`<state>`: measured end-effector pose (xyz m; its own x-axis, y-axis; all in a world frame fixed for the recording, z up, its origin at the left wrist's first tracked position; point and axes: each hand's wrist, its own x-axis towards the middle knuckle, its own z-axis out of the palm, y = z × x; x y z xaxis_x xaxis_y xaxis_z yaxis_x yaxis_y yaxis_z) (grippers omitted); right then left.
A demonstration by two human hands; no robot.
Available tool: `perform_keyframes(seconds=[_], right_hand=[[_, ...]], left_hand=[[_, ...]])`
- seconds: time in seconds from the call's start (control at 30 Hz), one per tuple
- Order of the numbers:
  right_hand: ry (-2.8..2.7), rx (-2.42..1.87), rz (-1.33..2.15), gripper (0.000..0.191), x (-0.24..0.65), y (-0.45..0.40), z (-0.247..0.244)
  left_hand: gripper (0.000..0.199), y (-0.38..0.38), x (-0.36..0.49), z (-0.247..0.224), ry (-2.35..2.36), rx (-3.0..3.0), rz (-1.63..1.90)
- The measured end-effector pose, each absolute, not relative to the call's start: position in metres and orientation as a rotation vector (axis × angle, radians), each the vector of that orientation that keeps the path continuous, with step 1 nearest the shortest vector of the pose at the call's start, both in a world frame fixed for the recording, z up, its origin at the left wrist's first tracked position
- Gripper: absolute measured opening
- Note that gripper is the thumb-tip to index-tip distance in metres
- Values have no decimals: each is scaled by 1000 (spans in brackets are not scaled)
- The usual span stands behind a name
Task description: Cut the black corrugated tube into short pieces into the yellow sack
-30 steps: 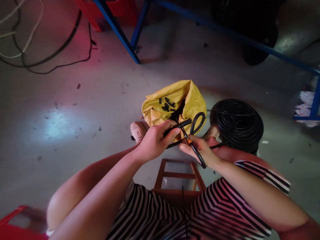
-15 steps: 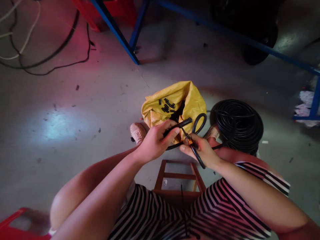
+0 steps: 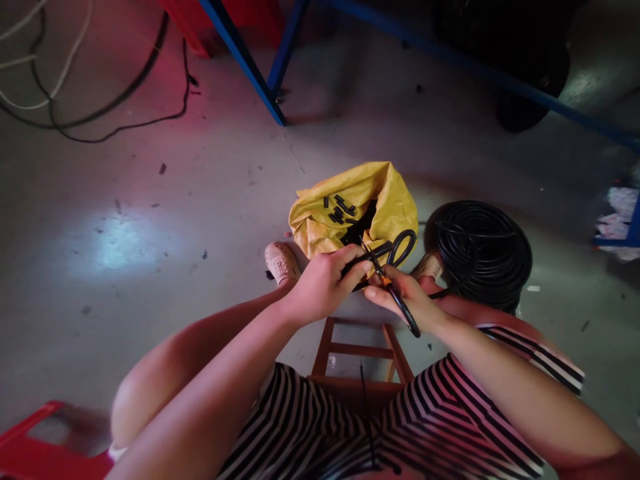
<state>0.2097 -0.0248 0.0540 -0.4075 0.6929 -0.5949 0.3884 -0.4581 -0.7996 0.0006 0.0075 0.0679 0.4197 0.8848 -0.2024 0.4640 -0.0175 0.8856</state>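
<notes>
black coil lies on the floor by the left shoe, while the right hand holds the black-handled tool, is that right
Not quite: the black coil lies on the floor by the right shoe, not the left shoe, as the head view shows, while the right hand holds the black-handled tool.

Surroundings of the grey floor (image 3: 225, 167) before me. At 10 o'clock: loose loops of black cable (image 3: 135, 87) and white cable (image 3: 80, 48). At 11: a red plastic stool (image 3: 257, 20) and a blue metal leg (image 3: 243, 62). Toward 2: a blue crossbar (image 3: 575, 108) and a large black object (image 3: 510, 43), indistinct in shadow. At 3: crumpled white material (image 3: 620, 201). At 5: a wooden stool (image 3: 363, 350). At 8: another red stool (image 3: 60, 460), partly visible.
</notes>
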Motion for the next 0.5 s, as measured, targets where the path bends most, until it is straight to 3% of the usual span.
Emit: perform_keyframes(seconds=[0.5], right_hand=[[-1669,-1490,2033,56,213,-9,61]], left_hand=[[19,-2,4,61,1118,1720,439]])
